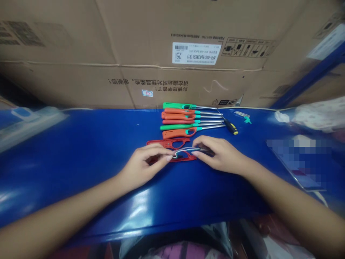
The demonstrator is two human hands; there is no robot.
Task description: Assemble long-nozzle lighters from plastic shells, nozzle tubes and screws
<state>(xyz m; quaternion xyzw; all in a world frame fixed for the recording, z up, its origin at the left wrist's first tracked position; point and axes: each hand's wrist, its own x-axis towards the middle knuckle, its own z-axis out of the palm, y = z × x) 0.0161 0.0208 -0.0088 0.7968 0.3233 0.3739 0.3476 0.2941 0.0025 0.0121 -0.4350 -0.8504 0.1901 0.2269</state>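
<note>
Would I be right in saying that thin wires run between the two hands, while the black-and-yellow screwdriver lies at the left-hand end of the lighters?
Not quite: the head view shows the black-and-yellow screwdriver at the right-hand end of the lighters. Thin wires do run between the left hand and right hand.

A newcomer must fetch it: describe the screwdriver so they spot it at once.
On the blue table, find the row of gas lighters before the cardboard box. At the right-hand tips of their metal tubes lies the screwdriver, its black handle ending in yellow, unlike the lighters' green, orange and red ones.
</note>
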